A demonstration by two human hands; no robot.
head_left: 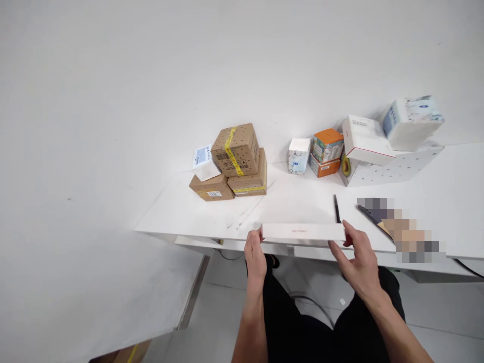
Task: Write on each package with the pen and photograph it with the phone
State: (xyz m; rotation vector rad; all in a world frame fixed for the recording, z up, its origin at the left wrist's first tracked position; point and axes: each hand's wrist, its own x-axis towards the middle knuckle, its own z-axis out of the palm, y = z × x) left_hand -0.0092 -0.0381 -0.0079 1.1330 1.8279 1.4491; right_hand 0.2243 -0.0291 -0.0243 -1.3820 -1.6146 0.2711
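Note:
A flat white box point(302, 232) is held between my two hands over the front edge of the white table point(298, 201). My left hand point(255, 254) closes on its left end, which shows a dark red side. At the other end, my right hand point(357, 257) grips the box with thumb below and fingers at the corner. Its narrow side faces me, with small print in the middle. A black pen point(337, 207) lies on the table just beyond the right end of the box. Right of it rests a phone point(372, 219), partly blurred out.
Several brown cartons point(236, 151) with yellow tape stand at the left, a white tissue pack point(206, 162) among them. Toward the back right are a small patterned pack point(299, 156), orange boxes point(328, 145), a white box point(368, 140), a dotted carton point(397, 166) and a tissue pack point(412, 123).

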